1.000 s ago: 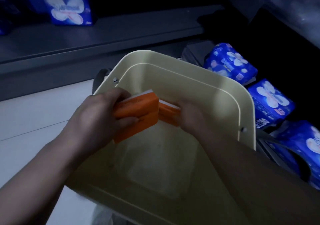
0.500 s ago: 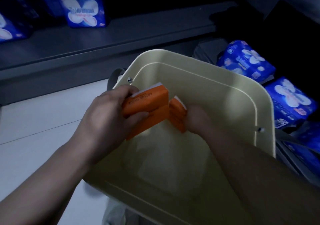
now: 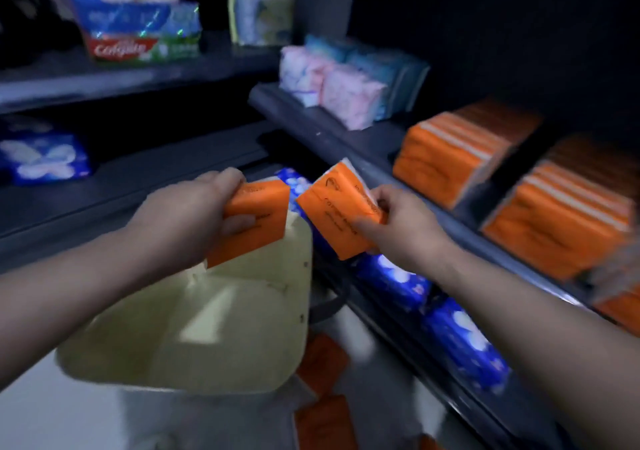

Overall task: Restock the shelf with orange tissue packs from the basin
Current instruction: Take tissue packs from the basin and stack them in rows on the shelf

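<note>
Grips soft rectangular orange tissue pack (image 3: 256, 221) in left hand (image 3: 180, 221), second orange pack (image 3: 339, 214) in right hand (image 3: 408, 227), fingers curled round each, above cream plastic basin (image 3: 207, 328). Has right hand nearer dark shelf (image 3: 363, 137) front edge, its pack's long axis tilted toward stacked orange row (image 3: 450, 158) up-right.

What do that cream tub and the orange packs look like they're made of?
The cream basin looks like moulded plastic, smooth and slightly glossy: a light patch reflects off its floor. The orange tissue packs seem wrapped in thin plastic film, probably over soft paper: the wrap carries printed lettering, and the shelved stack shows creases, though blur leaves that uncertain.
</note>
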{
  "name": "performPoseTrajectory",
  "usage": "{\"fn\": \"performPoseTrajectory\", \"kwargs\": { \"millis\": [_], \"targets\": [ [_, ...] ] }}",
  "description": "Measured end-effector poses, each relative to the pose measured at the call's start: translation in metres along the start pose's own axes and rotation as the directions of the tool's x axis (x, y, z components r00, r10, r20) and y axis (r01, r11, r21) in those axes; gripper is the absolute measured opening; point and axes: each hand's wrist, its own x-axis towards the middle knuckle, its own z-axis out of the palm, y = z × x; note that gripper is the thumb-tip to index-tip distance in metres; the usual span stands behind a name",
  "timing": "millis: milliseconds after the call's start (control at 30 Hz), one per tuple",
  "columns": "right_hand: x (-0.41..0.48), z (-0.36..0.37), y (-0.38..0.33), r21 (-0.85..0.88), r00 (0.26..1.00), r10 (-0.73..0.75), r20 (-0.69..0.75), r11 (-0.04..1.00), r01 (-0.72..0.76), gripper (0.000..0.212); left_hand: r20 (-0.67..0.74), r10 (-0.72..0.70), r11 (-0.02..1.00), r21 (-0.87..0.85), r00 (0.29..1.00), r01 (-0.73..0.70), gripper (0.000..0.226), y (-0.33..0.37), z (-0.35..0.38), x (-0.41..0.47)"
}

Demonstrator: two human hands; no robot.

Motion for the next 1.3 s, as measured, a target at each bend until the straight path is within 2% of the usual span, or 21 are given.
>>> {"fn": "performPoseTrajectory", "kwargs": {
  "millis": [133,200,333,467,567,700,867,1000,1100,1200,1300],
  "targets": [
    [-0.046,-0.097,0.018,-0.014,0.986,0.019,-0.163,1.000,-0.021,0.016,0.013,0.076,0.984,-0.160,0.997,-0.073,0.040,0.083,-0.036,0.016],
    [-0.074,-0.143,0.030,-0.043,0.969,0.043,-0.242,0.998,-0.055,0.021,-0.010,0.102,0.953,-0.287,0.995,-0.100,0.038,0.129,-0.050,0.016],
    [-0.133,-0.227,0.065,0.011,0.920,0.127,-0.371,0.991,-0.133,0.021,-0.046,0.150,0.864,-0.479,0.988,-0.154,0.039,0.219,-0.063,0.012],
    [-0.194,-0.298,0.108,0.033,0.865,0.210,-0.456,0.975,-0.220,0.018,-0.061,0.218,0.791,-0.573,0.974,-0.213,0.038,0.312,-0.067,0.007],
    [-0.239,-0.345,0.142,0.006,0.819,0.247,-0.517,0.958,-0.286,0.022,-0.062,0.271,0.728,-0.640,0.961,-0.247,0.049,0.387,-0.065,0.006],
    [-0.294,-0.397,0.189,-0.073,0.737,0.295,-0.608,0.904,-0.422,0.035,-0.079,0.349,0.674,-0.672,0.934,-0.308,0.039,0.486,-0.054,0.005],
    [-0.350,-0.442,0.254,0.039,0.585,0.430,-0.687,0.827,-0.561,0.045,-0.055,0.456,0.632,-0.683,0.888,-0.366,0.049,0.598,-0.038,0.008],
    [-0.378,-0.459,0.301,0.121,0.480,0.484,-0.732,0.785,-0.608,0.038,-0.052,0.490,0.626,-0.673,0.870,-0.393,0.058,0.671,-0.019,0.016],
    [-0.388,-0.468,0.328,0.139,0.437,0.506,-0.744,0.756,-0.639,0.030,-0.026,0.523,0.635,-0.655,0.852,-0.410,0.062,0.719,-0.002,0.023],
    [-0.390,-0.476,0.355,0.172,0.386,0.498,-0.777,0.757,-0.631,0.022,0.007,0.566,0.631,-0.647,0.825,-0.428,0.059,0.759,0.019,0.029],
    [-0.391,-0.483,0.377,0.178,0.326,0.492,-0.807,0.729,-0.661,0.026,0.003,0.604,0.617,-0.636,0.797,-0.465,0.054,0.790,0.041,0.034]
  ]
}}
